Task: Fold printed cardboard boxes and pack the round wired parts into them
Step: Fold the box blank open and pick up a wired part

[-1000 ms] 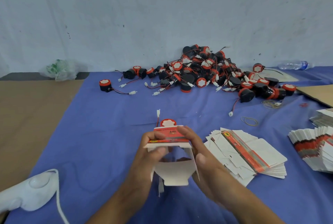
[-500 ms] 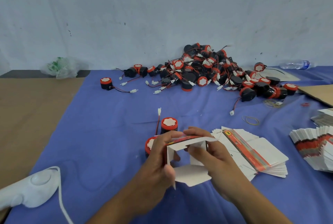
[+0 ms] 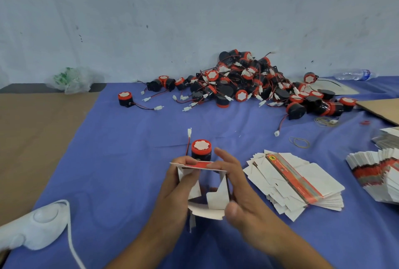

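Blue cloth (image 3: pixel 121 160) covers the worktop below a half-folded box (image 3: pixel 216 199), whose open end with loose flaps faces the camera. The left hand (image 3: pixel 174 191) grips its left wall and the right hand (image 3: pixel 239 186) pinches its right wall. Just behind the box stands one round wired part (image 3: pixel 201 148), and well behind it lies a pile of parts (image 3: pixel 248 82). A stack of flat boxes (image 3: pixel 295 184) lies near the box's right side. Open cloth stretches from its left side to a white device (image 3: pixel 36 225).

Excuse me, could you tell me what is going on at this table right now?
A person is folding a printed cardboard box: the left hand grips its left side, the right hand its right side, and the near flaps are open. One round wired part stands on the blue cloth just behind it, not yet packed. More parts are piled by the wall; flat boxes lie stacked on the right.
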A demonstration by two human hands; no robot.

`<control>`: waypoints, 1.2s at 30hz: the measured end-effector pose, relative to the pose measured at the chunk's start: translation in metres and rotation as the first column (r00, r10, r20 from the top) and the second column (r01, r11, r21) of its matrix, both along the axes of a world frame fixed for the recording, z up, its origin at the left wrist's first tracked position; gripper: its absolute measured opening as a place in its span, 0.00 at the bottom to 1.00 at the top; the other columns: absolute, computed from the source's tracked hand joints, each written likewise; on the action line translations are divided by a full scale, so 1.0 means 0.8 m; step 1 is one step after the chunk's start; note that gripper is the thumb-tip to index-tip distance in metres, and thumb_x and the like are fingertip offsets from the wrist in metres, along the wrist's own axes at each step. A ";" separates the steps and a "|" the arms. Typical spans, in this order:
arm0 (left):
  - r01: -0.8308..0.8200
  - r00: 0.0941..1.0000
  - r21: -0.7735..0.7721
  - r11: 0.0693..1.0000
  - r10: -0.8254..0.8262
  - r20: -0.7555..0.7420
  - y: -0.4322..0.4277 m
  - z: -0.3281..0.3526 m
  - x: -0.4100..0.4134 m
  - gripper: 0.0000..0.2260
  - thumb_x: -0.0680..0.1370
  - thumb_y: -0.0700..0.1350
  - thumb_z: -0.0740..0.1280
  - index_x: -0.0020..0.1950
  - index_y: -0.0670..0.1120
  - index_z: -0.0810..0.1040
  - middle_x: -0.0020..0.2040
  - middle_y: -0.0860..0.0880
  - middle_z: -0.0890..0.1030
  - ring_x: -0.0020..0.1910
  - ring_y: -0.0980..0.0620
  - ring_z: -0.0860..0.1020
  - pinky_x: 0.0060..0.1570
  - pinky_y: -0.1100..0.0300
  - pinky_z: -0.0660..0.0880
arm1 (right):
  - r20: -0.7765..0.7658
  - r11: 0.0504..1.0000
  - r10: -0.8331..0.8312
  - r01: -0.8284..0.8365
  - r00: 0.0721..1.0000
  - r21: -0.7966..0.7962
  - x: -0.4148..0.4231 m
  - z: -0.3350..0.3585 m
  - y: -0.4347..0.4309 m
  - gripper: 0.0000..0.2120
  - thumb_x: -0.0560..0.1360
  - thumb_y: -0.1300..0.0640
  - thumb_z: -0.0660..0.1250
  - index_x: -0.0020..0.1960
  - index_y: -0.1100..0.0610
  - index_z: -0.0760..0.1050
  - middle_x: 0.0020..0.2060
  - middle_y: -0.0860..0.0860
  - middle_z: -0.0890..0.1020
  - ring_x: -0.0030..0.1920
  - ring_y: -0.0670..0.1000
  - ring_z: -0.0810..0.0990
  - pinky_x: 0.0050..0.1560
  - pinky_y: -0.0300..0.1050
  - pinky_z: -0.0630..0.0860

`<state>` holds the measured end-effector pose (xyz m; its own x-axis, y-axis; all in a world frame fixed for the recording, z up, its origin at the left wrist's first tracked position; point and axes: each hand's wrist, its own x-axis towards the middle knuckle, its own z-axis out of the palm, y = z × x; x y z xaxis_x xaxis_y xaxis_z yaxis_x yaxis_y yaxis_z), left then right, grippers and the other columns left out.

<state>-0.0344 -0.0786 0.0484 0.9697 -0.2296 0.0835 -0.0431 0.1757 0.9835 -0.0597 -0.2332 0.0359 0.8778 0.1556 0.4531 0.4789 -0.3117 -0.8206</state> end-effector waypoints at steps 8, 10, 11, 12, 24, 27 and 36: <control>-0.113 0.931 0.208 0.972 0.030 0.363 -0.005 0.000 -0.021 0.17 0.75 0.57 0.63 0.61 0.73 0.68 0.75 0.55 0.62 0.75 0.59 0.61 0.71 0.51 0.65 | -0.071 0.967 -0.085 0.100 0.994 0.235 -0.009 0.008 0.003 0.28 0.72 0.24 0.58 0.62 0.42 0.75 0.68 0.39 0.71 0.76 0.50 0.64 0.65 0.69 0.71; -0.102 0.864 0.254 0.962 -0.041 0.502 -0.010 0.001 -0.024 0.23 0.76 0.52 0.64 0.69 0.67 0.65 0.73 0.54 0.68 0.73 0.54 0.66 0.68 0.62 0.67 | -0.104 0.946 -0.128 0.153 0.986 0.285 -0.009 0.010 0.007 0.32 0.70 0.22 0.58 0.58 0.46 0.77 0.64 0.39 0.74 0.69 0.49 0.73 0.61 0.63 0.76; -0.081 0.858 0.254 0.964 -0.063 0.510 -0.013 0.006 -0.020 0.22 0.74 0.54 0.66 0.67 0.65 0.69 0.69 0.55 0.75 0.72 0.52 0.69 0.67 0.66 0.67 | -0.122 0.933 -0.127 0.160 0.984 0.323 -0.008 0.011 0.007 0.31 0.69 0.22 0.58 0.57 0.44 0.78 0.63 0.39 0.76 0.65 0.49 0.76 0.58 0.57 0.79; -0.051 0.867 0.245 0.968 -0.079 0.492 -0.015 0.012 -0.019 0.21 0.71 0.59 0.68 0.64 0.65 0.72 0.63 0.60 0.79 0.69 0.53 0.72 0.67 0.65 0.67 | -0.144 0.920 -0.118 0.163 0.983 0.356 -0.008 0.012 0.006 0.30 0.68 0.21 0.59 0.55 0.42 0.79 0.62 0.39 0.77 0.63 0.49 0.78 0.55 0.54 0.80; -0.256 0.427 0.346 0.902 -0.216 0.878 0.007 -0.026 0.009 0.24 0.81 0.53 0.65 0.75 0.49 0.64 0.76 0.48 0.65 0.73 0.46 0.69 0.65 0.51 0.72 | -0.241 0.826 0.100 0.054 0.965 0.561 -0.003 0.014 -0.007 0.26 0.76 0.30 0.62 0.59 0.50 0.79 0.61 0.51 0.81 0.63 0.53 0.79 0.52 0.52 0.81; -0.280 0.416 0.336 0.899 -0.202 0.887 0.007 -0.025 0.008 0.26 0.81 0.54 0.66 0.77 0.51 0.63 0.76 0.50 0.67 0.72 0.48 0.70 0.64 0.53 0.73 | -0.228 0.865 0.032 0.088 0.973 0.495 -0.002 0.011 -0.007 0.26 0.75 0.28 0.60 0.59 0.46 0.80 0.61 0.49 0.81 0.64 0.54 0.78 0.55 0.57 0.80; -0.314 0.482 0.278 0.908 -0.099 0.870 0.005 -0.024 0.002 0.18 0.80 0.49 0.66 0.68 0.44 0.75 0.69 0.48 0.75 0.66 0.45 0.75 0.59 0.53 0.76 | -0.332 0.836 0.216 0.001 0.918 0.549 -0.002 0.008 -0.012 0.20 0.73 0.54 0.67 0.64 0.44 0.78 0.59 0.48 0.82 0.56 0.47 0.80 0.51 0.46 0.80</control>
